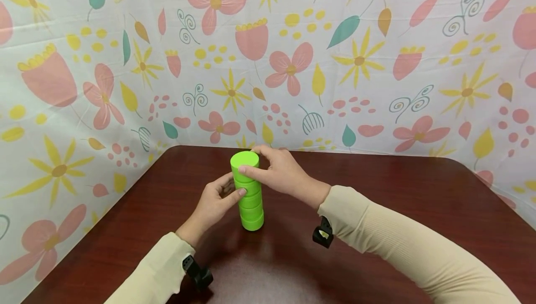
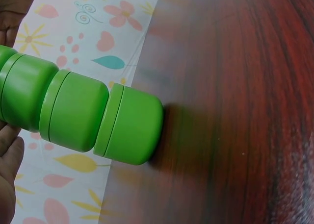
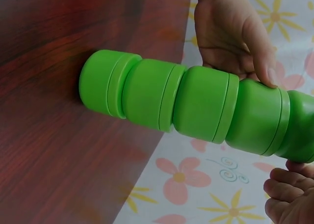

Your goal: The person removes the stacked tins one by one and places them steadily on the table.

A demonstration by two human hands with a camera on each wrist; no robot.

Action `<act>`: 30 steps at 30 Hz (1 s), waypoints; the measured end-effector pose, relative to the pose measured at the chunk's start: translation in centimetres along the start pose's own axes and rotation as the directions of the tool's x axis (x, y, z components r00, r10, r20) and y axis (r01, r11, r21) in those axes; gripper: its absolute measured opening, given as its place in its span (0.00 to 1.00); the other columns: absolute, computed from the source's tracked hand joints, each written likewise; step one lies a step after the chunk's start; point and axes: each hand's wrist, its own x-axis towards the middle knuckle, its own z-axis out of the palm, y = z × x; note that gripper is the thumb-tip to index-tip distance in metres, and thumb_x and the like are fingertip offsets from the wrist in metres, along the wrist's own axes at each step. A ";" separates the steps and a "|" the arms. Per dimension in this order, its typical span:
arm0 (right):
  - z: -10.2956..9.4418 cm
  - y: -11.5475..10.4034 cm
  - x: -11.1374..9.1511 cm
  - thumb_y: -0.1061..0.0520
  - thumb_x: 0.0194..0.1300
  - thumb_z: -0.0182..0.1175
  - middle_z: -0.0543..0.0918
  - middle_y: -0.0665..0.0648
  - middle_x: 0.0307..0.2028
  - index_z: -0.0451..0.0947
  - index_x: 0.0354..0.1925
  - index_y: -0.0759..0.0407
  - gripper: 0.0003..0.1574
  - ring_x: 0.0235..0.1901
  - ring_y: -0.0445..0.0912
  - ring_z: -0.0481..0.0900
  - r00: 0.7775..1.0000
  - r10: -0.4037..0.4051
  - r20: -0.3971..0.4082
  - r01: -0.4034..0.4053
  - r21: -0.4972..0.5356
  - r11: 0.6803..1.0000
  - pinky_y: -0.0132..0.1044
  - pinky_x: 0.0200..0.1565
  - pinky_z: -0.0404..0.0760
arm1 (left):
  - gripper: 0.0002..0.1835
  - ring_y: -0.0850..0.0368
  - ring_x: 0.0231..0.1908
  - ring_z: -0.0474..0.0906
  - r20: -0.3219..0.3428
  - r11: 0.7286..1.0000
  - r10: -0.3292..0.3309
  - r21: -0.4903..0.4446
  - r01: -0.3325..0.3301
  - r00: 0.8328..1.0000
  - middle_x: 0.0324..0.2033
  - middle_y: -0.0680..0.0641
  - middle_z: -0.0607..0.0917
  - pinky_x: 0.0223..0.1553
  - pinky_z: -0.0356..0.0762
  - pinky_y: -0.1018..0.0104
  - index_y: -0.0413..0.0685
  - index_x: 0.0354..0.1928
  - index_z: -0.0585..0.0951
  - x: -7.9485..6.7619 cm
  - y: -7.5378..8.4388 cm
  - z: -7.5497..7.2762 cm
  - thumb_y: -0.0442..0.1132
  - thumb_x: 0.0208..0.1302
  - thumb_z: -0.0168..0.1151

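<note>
Several lidded green round jars (image 1: 252, 202) stand stacked in one upright column on the table. My right hand (image 1: 286, 171) holds the top jar (image 1: 244, 160), thumb on the near side and fingers reaching behind it. Lower down, my left hand (image 1: 211, 206) is around the column's left side, with its thumb against an upper jar (image 3: 259, 111) and its other fingers partly hidden behind. The bottom jar (image 2: 135, 126) rests on the wood, seen close in the left wrist view. Narrow seams mark the lids, and the column leans slightly where the jars sit off-centre.
The dark reddish-brown table (image 1: 377, 192) has a glossy surface. A white cloth with printed flowers (image 1: 293, 108) hangs behind it and along the left side. Black wrist mounts (image 1: 323, 233) hang under both sleeves, close above the table.
</note>
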 end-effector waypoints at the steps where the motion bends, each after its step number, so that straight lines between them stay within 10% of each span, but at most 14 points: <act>1: 0.0 0.0 0.0 0.38 0.58 0.61 0.80 0.45 0.42 0.75 0.49 0.48 0.25 0.44 0.39 0.75 1.000 0.003 0.000 -0.003 0.003 1.000 0.37 0.43 0.77 | 0.25 0.55 0.50 0.78 0.000 1.000 0.000 0.000 0.000 1.000 0.51 0.38 0.80 0.45 0.78 0.68 0.39 0.62 0.70 0.0 0.0 0.0 0.34 0.62 0.59; 30: -0.2 0.2 0.1 0.41 0.54 0.65 0.82 0.44 0.34 0.78 0.41 0.48 0.19 0.37 0.38 0.77 0.997 -0.012 -0.079 0.013 0.008 1.000 0.34 0.35 0.77 | 0.24 0.52 0.49 0.79 -0.012 1.000 -0.011 -0.004 0.011 1.000 0.50 0.38 0.80 0.45 0.78 0.68 0.40 0.61 0.71 0.0 -0.1 0.0 0.35 0.62 0.61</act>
